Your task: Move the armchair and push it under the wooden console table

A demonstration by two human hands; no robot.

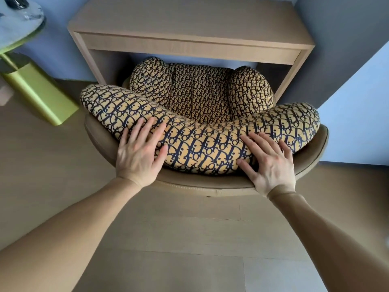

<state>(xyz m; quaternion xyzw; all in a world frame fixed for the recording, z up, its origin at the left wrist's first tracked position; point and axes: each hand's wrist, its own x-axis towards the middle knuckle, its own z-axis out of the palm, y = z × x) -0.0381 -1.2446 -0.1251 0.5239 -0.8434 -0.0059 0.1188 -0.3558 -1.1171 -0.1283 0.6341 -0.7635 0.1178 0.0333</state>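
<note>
The armchair (202, 95) has yellow cushions with a dark printed pattern in a tan shell. Its front end sits in the opening beneath the wooden console table (189, 24), between the table's two side panels. The curved backrest cushion is nearest me. My left hand (139, 152) lies flat on the left part of that backrest, fingers spread. My right hand (269, 163) lies flat on its right part, fingers spread, palm over the tan rim. Neither hand is closed around anything.
A side table (19, 17) with a round pale top and a lime-green base (40, 91) stands at the left, close to the chair's left arm. A dark grey wall (336, 60) flanks the console on the right. Wood floor lies behind the chair.
</note>
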